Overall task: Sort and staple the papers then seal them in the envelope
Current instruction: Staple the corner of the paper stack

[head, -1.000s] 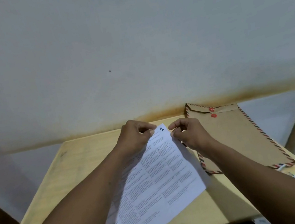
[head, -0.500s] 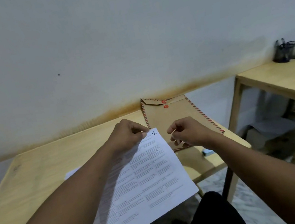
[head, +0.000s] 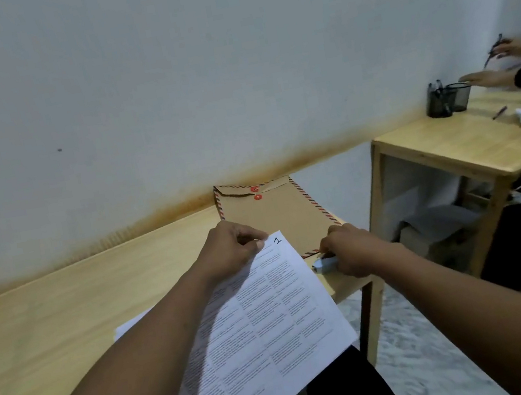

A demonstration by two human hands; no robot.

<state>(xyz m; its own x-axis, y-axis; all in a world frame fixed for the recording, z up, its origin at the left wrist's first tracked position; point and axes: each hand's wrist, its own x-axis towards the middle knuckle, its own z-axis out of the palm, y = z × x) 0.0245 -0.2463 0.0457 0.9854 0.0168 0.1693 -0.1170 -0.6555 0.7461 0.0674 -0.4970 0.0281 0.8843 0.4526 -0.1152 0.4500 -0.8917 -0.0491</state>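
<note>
A stack of printed white papers (head: 261,329), the top sheet marked "1", lies tilted over the near edge of the wooden table (head: 65,322). My left hand (head: 230,251) pinches the stack's top corner. A brown envelope (head: 276,218) with a striped border and two red buttons lies flat at the table's far right, its flap down. My right hand (head: 352,250) rests on the table just below the envelope, fingers closed around a small pale stapler (head: 323,266), most of it hidden by the hand.
A second wooden table (head: 466,147) stands to the right with a black mesh pen holder (head: 449,99), a pen and papers. Another person's hands (head: 492,76) move over it. A gap of tiled floor (head: 420,360) separates the tables. The white wall is close behind.
My right hand let go of the papers' top corner and moved right and down onto the stapler. My head turned right, bringing the second table and the other person into view.
</note>
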